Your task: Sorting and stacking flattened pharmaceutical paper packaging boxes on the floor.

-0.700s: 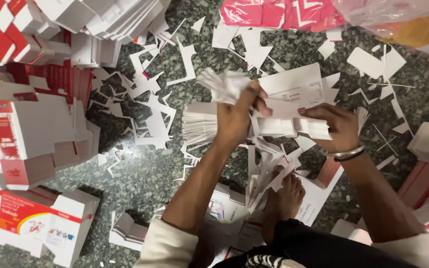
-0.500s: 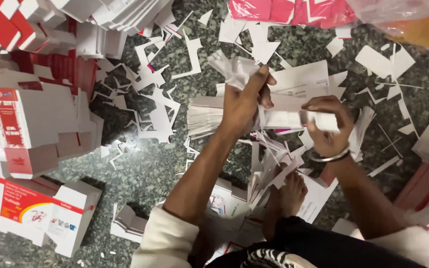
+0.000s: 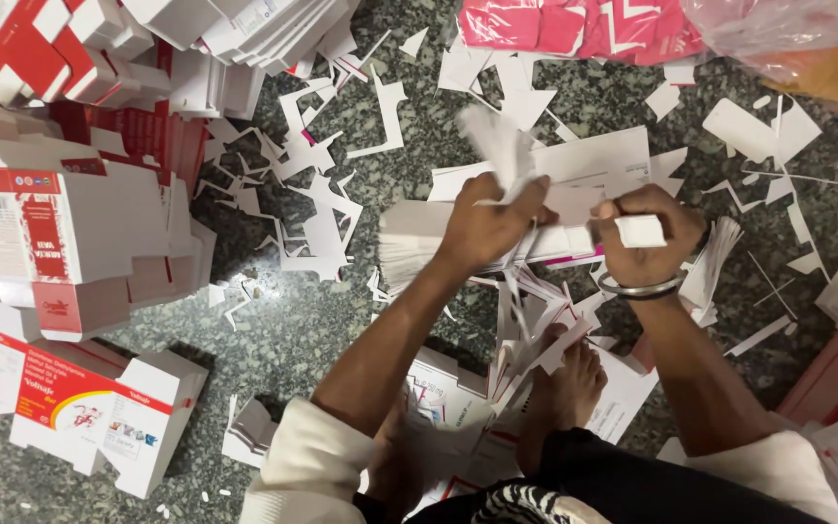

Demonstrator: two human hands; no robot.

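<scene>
Both hands clamped thin card: left hand (image 3: 482, 228) pinched a floppy offcut (image 3: 501, 146), right hand (image 3: 642, 238) a scrap (image 3: 640, 231) (light, tearable).

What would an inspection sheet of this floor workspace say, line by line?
Surface: dark speckled stone floor, used as the work area.
Job's things: stack of flat white card sheets under both hands; torn white scrap pinched up by the left hand; small white card piece gripped by the right hand.
Clutter: white offcuts scattered all over; more strips by the bare foot.
Hands: both busy, bangles on the right wrist.
Cables: nothing seen.
Surroundings: red and white flat cartons piled at left, pink sheets at top, plastic bag top right.
</scene>
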